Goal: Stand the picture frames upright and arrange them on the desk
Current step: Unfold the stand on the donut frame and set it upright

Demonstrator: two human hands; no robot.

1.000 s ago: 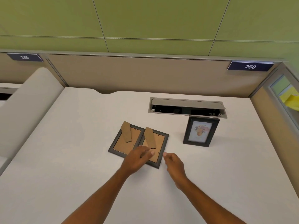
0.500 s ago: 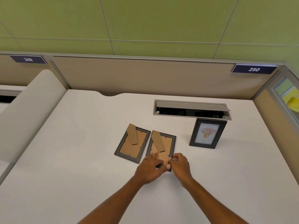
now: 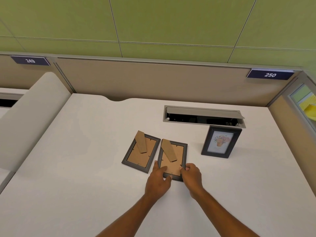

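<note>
Two bare forearms reach over a plain white counter [image 3: 68, 194]. The left hand [image 3: 158, 181] and right hand [image 3: 191, 175] each pinch a near corner of a face-down picture frame [image 3: 172, 159], grip grasping it. Just left lies a second face-down frame [image 3: 141, 152]. Farther right a framed flower picture [image 3: 221, 141] stands upright before an open cable tray [image 3: 203, 116]. Beige partitions and a green wall rise behind.

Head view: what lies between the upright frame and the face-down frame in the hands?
Only bare desk separates upright frame from held frame.
</note>
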